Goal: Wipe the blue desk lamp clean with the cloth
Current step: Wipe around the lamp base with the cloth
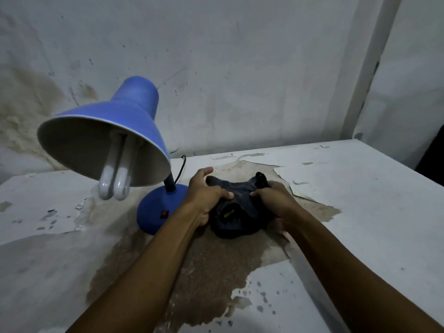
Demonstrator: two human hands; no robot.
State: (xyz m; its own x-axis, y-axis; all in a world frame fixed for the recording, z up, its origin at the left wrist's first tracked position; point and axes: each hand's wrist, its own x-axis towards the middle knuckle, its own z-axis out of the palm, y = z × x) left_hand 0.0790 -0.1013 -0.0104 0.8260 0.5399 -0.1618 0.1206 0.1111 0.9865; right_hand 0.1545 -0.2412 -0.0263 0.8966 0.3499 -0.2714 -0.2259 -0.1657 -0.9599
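Lamp [134,145] stands on the left half of the table [360,200], its round blue base [156,210] just left of the hands and its short dark neck [169,181] rising up and back from the base. Its long axis runs from the narrow blue cap, up near the wall [240,68], down and forward to the wide rim, so the open mouth of the shade [141,116] faces the camera and tilts downward to the left. A white U-shaped bulb [115,181] hangs out of that mouth. A red switch [164,214] sits on the front of the base, and a black cord [181,168] runs off behind it toward the wall.

Both forearms reach in from the bottom edge and meet over a patch of bare brown board where the white surface has peeled. The cloth [236,212], dark and bunched, lies on the table there, just right of the base. The left hand [206,195] grips its left side, thumb across the top and fingers curled around the fabric. The right hand [271,200] clamps its right side, fingers folded over the cloth with knuckles up.
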